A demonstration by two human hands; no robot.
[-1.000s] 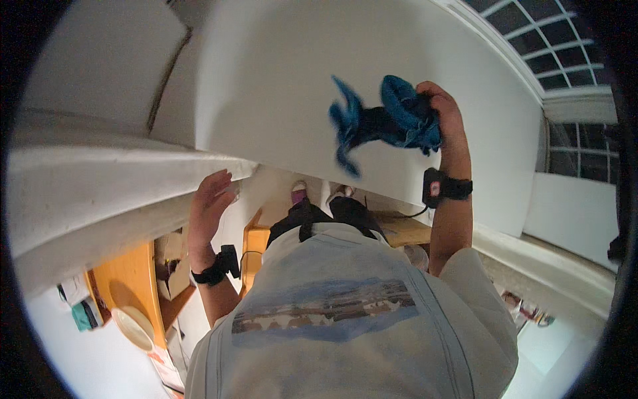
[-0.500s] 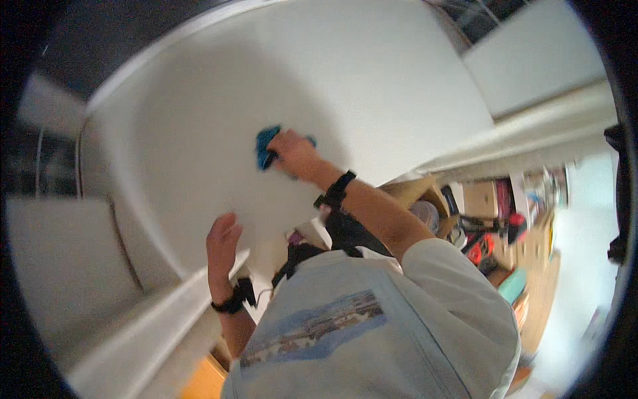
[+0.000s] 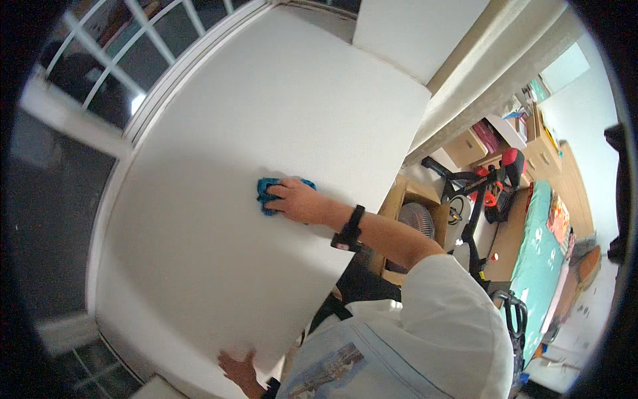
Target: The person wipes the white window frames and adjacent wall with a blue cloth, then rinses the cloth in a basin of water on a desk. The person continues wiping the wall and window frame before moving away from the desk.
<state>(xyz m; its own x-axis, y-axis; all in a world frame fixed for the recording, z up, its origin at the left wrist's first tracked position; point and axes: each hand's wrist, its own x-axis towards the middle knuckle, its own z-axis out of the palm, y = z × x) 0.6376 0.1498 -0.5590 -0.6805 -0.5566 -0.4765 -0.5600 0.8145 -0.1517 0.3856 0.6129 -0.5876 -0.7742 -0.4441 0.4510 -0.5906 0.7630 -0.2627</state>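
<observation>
A broad white window ledge (image 3: 199,266) spreads out in front of me. Near its middle, my right hand (image 3: 299,201) presses a crumpled blue cloth (image 3: 267,194) against the surface. Its fingers curl over the cloth, and blue edges show on both sides of them. Lower down, close to the near edge, my left hand (image 3: 240,369) rests on the ledge with its fingers spread, holding nothing. A black band with a small device circles my right wrist.
Window panes with white bars (image 3: 143,33) border the ledge at the upper left. A pale curtain (image 3: 478,73) hangs at the upper right. To the right stand a cardboard box (image 3: 392,206) holding a fan (image 3: 417,218), a black and red exercise bike (image 3: 470,233) and a bed with a teal sheet (image 3: 538,266).
My view has turned, showing more of the window and room. My left hand, earlier seeming raised, now lies spread on the ledge. The blue cloth stays under my right hand.
</observation>
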